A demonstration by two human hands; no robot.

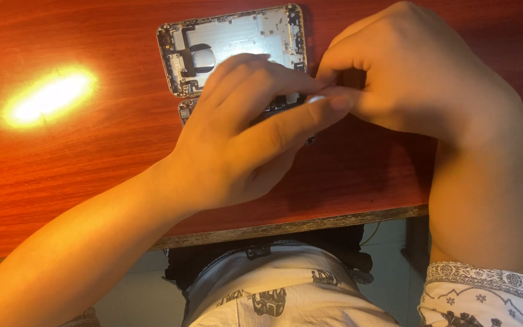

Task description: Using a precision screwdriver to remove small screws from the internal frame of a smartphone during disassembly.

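Our left hand (243, 127) lies flat across a part (273, 106) whose long axis runs left-right, touching the shell's (231, 45) near edge, while our right hand (407, 72) pinches shut at its right end, both touching it.

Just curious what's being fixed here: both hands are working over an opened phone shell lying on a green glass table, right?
Not quite. The table is reddish-brown wood, not green glass, as the head view shows. The rest holds: the left hand and right hand meet over the opened phone shell lying on it.
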